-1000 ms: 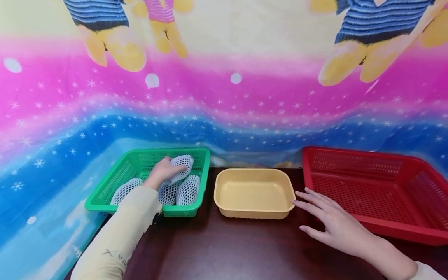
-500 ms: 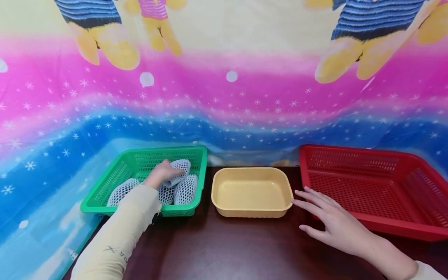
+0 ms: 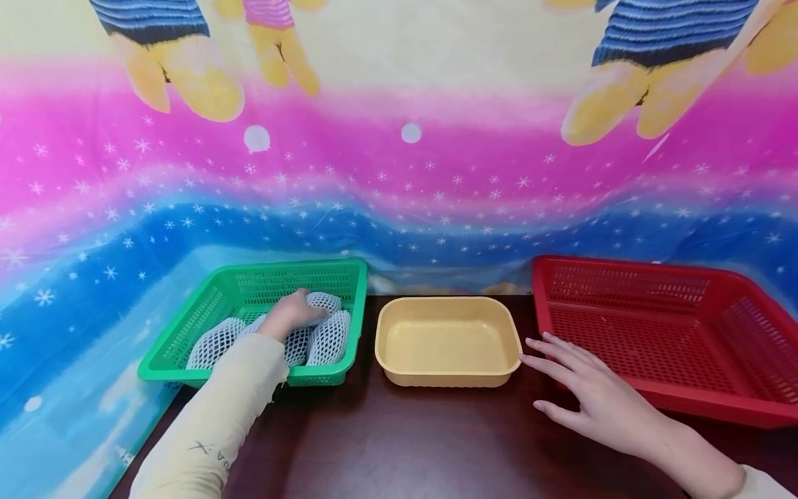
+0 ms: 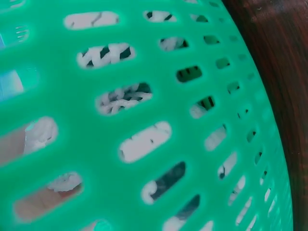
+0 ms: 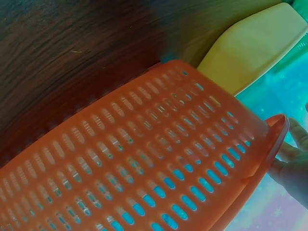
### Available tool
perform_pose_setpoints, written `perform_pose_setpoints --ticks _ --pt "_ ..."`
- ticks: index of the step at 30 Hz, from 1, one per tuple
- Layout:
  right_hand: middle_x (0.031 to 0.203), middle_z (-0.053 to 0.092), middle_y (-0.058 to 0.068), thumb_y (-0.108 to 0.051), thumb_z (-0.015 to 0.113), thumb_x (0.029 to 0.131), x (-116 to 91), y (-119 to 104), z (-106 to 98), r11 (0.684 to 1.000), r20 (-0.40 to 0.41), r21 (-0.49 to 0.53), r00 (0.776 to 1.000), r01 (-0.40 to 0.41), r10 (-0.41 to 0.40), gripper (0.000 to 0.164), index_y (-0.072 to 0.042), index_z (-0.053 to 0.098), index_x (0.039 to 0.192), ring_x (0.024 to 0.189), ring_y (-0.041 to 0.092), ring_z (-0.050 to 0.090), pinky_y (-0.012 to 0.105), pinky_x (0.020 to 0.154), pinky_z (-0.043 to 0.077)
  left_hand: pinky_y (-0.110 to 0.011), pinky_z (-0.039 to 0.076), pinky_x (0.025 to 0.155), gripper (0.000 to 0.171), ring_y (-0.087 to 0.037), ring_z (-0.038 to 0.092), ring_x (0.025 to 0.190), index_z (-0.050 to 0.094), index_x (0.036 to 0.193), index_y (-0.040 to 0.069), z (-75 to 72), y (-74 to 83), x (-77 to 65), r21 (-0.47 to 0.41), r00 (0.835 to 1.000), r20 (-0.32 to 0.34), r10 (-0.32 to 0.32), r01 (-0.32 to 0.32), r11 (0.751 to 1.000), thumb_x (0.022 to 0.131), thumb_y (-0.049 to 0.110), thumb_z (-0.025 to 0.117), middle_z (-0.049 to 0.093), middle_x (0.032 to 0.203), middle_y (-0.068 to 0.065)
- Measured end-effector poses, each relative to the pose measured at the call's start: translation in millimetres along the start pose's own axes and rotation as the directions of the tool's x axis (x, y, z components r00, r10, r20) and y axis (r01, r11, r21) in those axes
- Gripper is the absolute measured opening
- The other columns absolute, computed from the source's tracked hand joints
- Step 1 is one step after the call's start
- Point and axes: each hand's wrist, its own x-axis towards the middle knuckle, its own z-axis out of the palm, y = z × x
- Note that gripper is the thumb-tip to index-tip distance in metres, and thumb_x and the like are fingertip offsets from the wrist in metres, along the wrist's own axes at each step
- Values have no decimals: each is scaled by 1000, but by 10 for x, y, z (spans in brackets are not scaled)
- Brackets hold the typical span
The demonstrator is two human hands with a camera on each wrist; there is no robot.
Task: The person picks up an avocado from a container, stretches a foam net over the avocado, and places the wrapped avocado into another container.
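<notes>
In the head view my left hand [image 3: 291,315] reaches into the green basket [image 3: 187,374] and holds a rounded item in a white foam net [image 3: 325,301], its thumb across the netting. Several similar foam-netted items [image 3: 215,343] lie around it; their contents cannot be told. Through the basket's slots, the left wrist view shows white netting [image 4: 144,142] and bits of the hand. My right hand [image 3: 598,398] hovers with spread fingers between the beige tray [image 3: 449,380] and the red basket [image 3: 717,398]. Its fingertips overlap the tray's right rim; contact cannot be told.
All three containers stand in a row on a dark brown wooden table [image 3: 374,443]. Behind them hangs a printed cloth [image 3: 474,180] with snowflakes. The right wrist view shows the red basket's slotted wall [image 5: 144,144], orange-looking, close up.
My left hand has lowered the foam-netted item further into the green basket, down among the others. My right hand stays in place. The head view has shifted slightly.
</notes>
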Motion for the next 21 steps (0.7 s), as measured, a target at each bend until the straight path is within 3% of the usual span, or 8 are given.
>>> perform_pose_setpoints --ticks 7,15,21 --pt "153 49 3 -34 84 86 29 -28 -14 1000 16 -1 1000 2 -2 66 -25 59 145 143 31 38 14 115 2 -64 37 108 81 -54 36 138 21 158 -7 -77 -32 -82 -31 998 -60 1 -3 1000 101 34 62 34 153 -37" --pt "153 49 6 -33 86 84 67 -6 -30 999 12 -26 999 36 -36 69 -24 58 146 143 35 39 14 115 -2 -65 38 106 81 -54 39 136 22 158 -8 -181 -106 -221 16 999 -24 32 -32 999 101 33 62 36 152 -38" --pt "161 40 1 -36 84 86 73 21 -37 999 35 -37 999 21 -20 75 -28 51 152 148 34 33 23 119 -1 -66 35 108 89 -55 34 139 23 158 -8 -243 -157 -346 72 997 -13 75 -74 995 98 42 66 31 155 -38"
